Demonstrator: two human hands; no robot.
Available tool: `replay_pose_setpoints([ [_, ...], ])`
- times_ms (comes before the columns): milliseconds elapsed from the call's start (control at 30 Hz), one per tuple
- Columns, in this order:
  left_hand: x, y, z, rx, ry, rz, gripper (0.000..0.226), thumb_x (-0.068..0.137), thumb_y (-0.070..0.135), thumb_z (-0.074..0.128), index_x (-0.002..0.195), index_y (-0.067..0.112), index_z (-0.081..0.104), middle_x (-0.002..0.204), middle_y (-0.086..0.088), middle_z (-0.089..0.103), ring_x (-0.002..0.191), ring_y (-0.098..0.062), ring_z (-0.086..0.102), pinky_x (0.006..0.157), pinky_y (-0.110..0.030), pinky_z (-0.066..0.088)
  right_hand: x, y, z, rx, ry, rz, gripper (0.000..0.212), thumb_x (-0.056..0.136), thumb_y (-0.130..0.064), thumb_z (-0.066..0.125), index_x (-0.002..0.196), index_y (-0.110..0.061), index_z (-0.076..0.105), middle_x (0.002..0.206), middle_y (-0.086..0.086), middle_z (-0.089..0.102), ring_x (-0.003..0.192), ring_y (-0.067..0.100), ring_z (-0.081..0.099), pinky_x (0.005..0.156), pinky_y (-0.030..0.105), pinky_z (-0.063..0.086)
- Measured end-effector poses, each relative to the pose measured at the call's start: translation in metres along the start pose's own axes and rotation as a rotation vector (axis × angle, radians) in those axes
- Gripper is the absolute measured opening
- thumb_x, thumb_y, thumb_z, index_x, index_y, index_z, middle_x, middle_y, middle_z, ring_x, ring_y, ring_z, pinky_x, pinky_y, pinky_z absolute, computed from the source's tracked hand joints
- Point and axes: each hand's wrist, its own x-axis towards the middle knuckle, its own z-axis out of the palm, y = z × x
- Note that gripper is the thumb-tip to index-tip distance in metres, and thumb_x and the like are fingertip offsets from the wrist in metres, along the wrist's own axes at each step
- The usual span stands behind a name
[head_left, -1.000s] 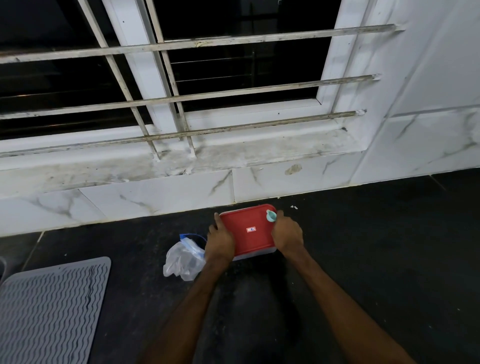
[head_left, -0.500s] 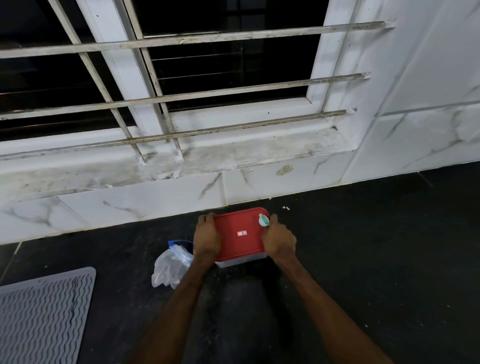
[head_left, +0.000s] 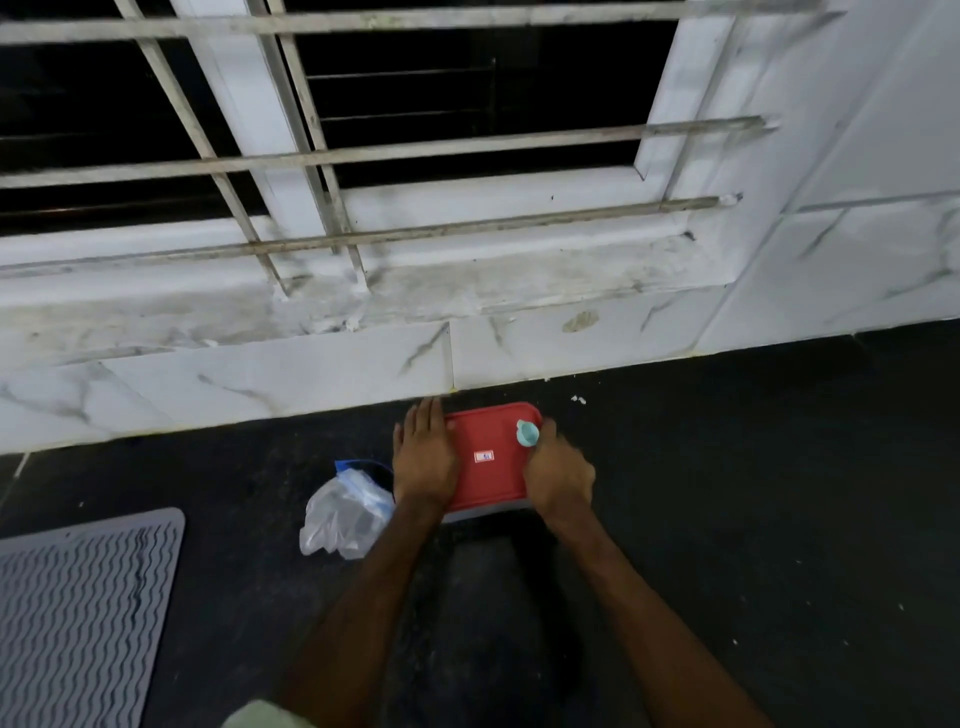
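Red-lidded container (head_left: 489, 470), left hand (head_left: 423, 462) pressing, right hand (head_left: 560, 479) gripping

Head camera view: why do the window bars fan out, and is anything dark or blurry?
Head view: the wide-angle lens bends the window bars; panes behind read black; a shadow falls on the dark surface below the red-lidded box; edges look soft.

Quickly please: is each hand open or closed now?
Left hand: open, fingers flat on the red box.
Right hand: closed, gripping the red box at its right edge.
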Motion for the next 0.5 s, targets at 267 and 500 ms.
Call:
replay_pose_setpoints([
  [267, 0.007, -0.002, 0.002, 0.208, -0.087, 0.310, 0.073, 0.091, 0.047, 0.001, 0.155, 0.011, 0.004, 0.163, -0.005, 0.000, 0.150, -0.016, -0.003, 0.122, -0.036, -0.001, 0.020, -0.002, 0.004, -0.126, 0.009, -0.567, 0.085, 0.072, -0.034, 0.003, 0.155, -0.020, 0.013, 0.162, -0.008, 0.005, 0.150, 0.011, 0.000, 0.121, 0.043, 0.012],
  [500, -0.007, -0.004, 0.018, 0.255, -0.037, 0.289, 0.068, 0.095, 0.041, 0.021, 0.152, 0.005, 0.020, 0.160, -0.015, 0.016, 0.148, -0.029, 0.016, 0.120, -0.044, 0.014, 0.020, -0.008, 0.017, -0.092, 0.057, -0.474, 0.075, 0.083, -0.043, 0.014, 0.155, -0.022, 0.016, 0.162, -0.007, 0.014, 0.150, 0.012, 0.006, 0.120, 0.045, 0.016],
])
